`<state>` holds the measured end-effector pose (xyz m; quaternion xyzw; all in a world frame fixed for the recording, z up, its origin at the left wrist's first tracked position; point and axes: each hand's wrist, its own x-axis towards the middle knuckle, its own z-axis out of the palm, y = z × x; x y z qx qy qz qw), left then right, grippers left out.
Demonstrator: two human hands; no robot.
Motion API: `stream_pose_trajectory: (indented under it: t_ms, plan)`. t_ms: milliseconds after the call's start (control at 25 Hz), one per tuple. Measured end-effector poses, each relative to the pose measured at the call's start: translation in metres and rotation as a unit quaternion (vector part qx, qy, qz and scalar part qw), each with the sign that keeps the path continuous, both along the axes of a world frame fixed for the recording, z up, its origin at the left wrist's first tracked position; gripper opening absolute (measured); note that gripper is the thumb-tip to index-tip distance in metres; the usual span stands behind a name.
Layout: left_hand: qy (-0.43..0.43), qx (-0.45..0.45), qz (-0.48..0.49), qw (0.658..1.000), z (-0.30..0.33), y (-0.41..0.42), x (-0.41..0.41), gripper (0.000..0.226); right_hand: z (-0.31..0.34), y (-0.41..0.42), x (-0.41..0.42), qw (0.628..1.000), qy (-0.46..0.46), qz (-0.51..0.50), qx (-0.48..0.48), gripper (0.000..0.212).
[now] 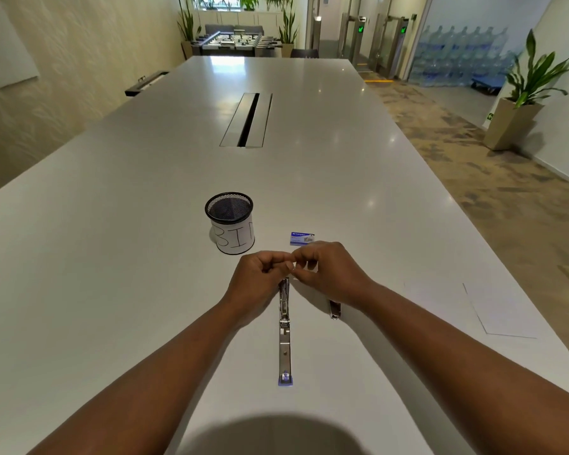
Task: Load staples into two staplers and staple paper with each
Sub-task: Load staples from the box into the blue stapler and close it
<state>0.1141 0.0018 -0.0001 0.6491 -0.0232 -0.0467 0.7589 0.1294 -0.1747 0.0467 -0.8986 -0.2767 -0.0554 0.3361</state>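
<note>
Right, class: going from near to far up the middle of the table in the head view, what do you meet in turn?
Opened stapler → both hands meeting above its far end, left hand and right hand → mesh cup marked BIN → cable slot in the table.

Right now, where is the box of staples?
In the head view the box of staples lies flat on the white table, just beyond the right hand and right of the mesh bin.
</note>
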Motion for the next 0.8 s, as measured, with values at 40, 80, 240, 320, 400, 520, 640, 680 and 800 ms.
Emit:
stream_pose_trajectory:
  t_ms: [40,80,240,320,400,520,640,680,800]
  plan:
    - [0.0,0.007,0.013,1.0,0.002,0.001,-0.002,0.018,-0.001,0.004,-0.008,1.0,0.002,-0.031,0.006,0.011]
    - [0.003,0.015,0.031,0.999,0.004,0.002,-0.004,0.013,-0.003,0.009,-0.016,0.997,0.007,-0.071,0.021,0.014]
    - [0.006,0.075,0.088,0.993,0.007,0.003,-0.01,0.011,-0.01,0.029,-0.062,0.974,0.066,-0.178,0.124,0.014]
    - [-0.006,0.113,0.086,0.99,0.009,0.004,-0.011,0.011,-0.015,0.036,-0.082,0.97,0.099,-0.172,0.137,0.011]
    - [-0.005,0.128,0.08,0.989,0.01,0.005,-0.012,0.011,-0.022,0.041,-0.095,0.972,0.106,-0.172,0.117,0.014]
    - [-0.007,0.141,0.092,0.986,0.009,0.007,-0.018,0.01,-0.036,0.044,-0.101,0.976,0.077,-0.175,0.102,0.014]
    - [-0.028,0.172,0.083,0.981,0.006,0.009,-0.025,0.01,-0.043,0.044,-0.098,0.977,0.08,-0.166,0.103,0.007]
    - [-0.028,0.174,0.075,0.981,0.005,0.011,-0.027,0.01,-0.044,0.043,-0.096,0.977,0.086,-0.162,0.105,0.01]
    - [-0.025,0.169,0.041,0.984,0.003,0.015,-0.03,0.01,-0.046,0.042,-0.095,0.977,0.092,-0.158,0.109,0.016]
